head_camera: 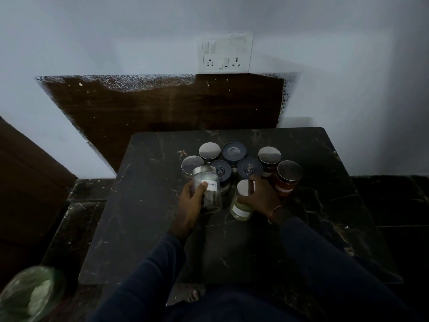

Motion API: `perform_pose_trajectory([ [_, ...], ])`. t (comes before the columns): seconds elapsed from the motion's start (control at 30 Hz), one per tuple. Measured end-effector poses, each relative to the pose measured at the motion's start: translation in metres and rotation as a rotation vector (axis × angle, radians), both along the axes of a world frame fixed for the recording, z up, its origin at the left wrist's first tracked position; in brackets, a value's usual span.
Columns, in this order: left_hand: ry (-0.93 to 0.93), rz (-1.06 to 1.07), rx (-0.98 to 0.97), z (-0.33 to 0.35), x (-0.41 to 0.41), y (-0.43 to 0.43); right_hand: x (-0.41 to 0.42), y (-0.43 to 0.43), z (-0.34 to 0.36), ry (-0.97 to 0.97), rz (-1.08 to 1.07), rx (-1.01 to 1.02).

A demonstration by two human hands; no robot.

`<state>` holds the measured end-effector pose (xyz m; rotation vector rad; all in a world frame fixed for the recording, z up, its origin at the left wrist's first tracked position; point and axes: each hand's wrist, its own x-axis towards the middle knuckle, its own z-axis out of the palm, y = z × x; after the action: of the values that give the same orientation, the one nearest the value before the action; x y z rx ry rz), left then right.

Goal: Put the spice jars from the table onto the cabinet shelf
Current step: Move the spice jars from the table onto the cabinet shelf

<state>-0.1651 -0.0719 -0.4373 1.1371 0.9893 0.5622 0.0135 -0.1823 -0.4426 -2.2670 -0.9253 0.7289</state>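
Observation:
Several spice jars stand bunched on a dark marble table (162, 228). My left hand (191, 201) is closed around a clear glass jar (209, 191) with a white label and a silver lid, tilted toward me. My right hand (260, 196) grips a jar of pale green powder (240, 209) with a silver lid. Just right of that hand stands a red-filled jar (286, 180). Behind are three dark-lidded jars (249, 168) and silver-lidded ones (209, 151). No cabinet shelf is in view.
A dark wooden board (162, 108) leans on the white wall behind the table, under a switch and socket plate (226, 52). A brown panel (27, 182) stands at the left. A clear bag with green contents (30, 296) lies at bottom left on the dark floor.

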Motion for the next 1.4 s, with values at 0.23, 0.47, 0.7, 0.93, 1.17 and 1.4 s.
perform_pose_trajectory([
  [0.23, -0.026, -0.01, 0.056, 0.008, 0.009, 0.002, 0.002, 0.006, 0.025, 0.009, 0.014, 0.083],
  [0.47, -0.165, -0.072, 0.124, 0.039, 0.025, 0.012, -0.003, 0.034, 0.087, 0.372, 0.039, 0.288],
  [0.7, -0.288, 0.005, 0.345, 0.103, 0.033, 0.038, -0.007, 0.061, 0.146, 0.56, 0.134, 0.476],
  [0.93, -0.331, 0.047, 0.697, 0.191, 0.022, 0.087, -0.02, 0.106, 0.227, 0.533, 0.223, 0.603],
  [1.17, -0.426, 0.106, 0.948, 0.315, 0.011, 0.141, -0.031, 0.156, 0.365, 0.278, 0.337, 0.751],
  [1.4, -0.47, 0.072, 1.166, 0.434, 0.009, 0.196, -0.036, 0.2, 0.481, -0.088, 0.419, 0.993],
])
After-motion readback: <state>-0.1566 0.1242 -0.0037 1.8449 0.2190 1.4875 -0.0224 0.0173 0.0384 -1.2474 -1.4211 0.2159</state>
